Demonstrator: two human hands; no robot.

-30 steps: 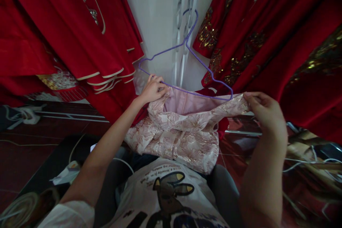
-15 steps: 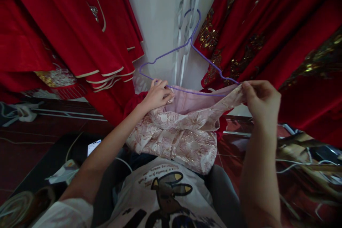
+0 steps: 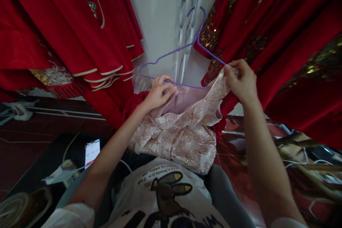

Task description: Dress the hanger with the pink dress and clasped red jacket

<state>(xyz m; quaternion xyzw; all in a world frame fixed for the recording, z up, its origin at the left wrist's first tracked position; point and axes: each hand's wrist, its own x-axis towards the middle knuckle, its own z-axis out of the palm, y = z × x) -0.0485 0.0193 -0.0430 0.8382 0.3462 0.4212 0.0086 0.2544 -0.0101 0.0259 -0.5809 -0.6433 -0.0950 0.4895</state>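
A pale pink brocade dress (image 3: 184,142) with gold patterning lies bunched across my lap, its neck opening spread and the pink lining showing. A purple clothes hanger (image 3: 176,49) stands tilted behind it, hook upward, its lower bar crossing the opening. My left hand (image 3: 161,92) is closed around the hanger's bar and the dress edge at the left; the exact grip under the fingers is partly hidden. With thumb and fingers, my right hand (image 3: 242,80) pinches the dress's right shoulder, which covers the hanger's right end.
Red garments hang at left (image 3: 107,53) and right (image 3: 267,50), before a white cabinet (image 3: 155,14) with handles. On a black surface to the left lie a white card (image 3: 92,153) and a power strip (image 3: 71,172). Cables and clutter (image 3: 315,167) lie at lower right.
My right hand has moved up and to the left, carrying the dress's shoulder over the hanger's right end. The hanger has shifted slightly right at its hook. My left hand stays nearly in place.
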